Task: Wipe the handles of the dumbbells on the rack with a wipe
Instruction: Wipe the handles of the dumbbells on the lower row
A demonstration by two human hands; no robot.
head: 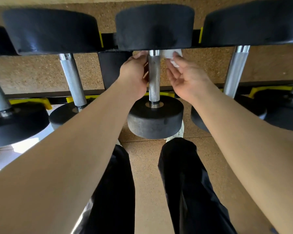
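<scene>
A black dumbbell lies on the rack straight ahead, its knurled steel handle [154,81] running away from me between two round heads. My left hand [135,73] is against the handle's left side, fingers reaching up near the far head; whether they curl round the bar is hidden. My right hand [184,76] is just right of the handle, palm turned toward it, and pinches a white wipe [172,55] between thumb and fingertips. The wipe hangs beside the top of the handle, apart from the steel.
More dumbbells flank the middle one: a handle [73,78] to the left and another handle [236,70] to the right. The black rack rail with yellow cradles [166,94] crosses under them. Below are my dark trousers and a speckled tan floor [147,174].
</scene>
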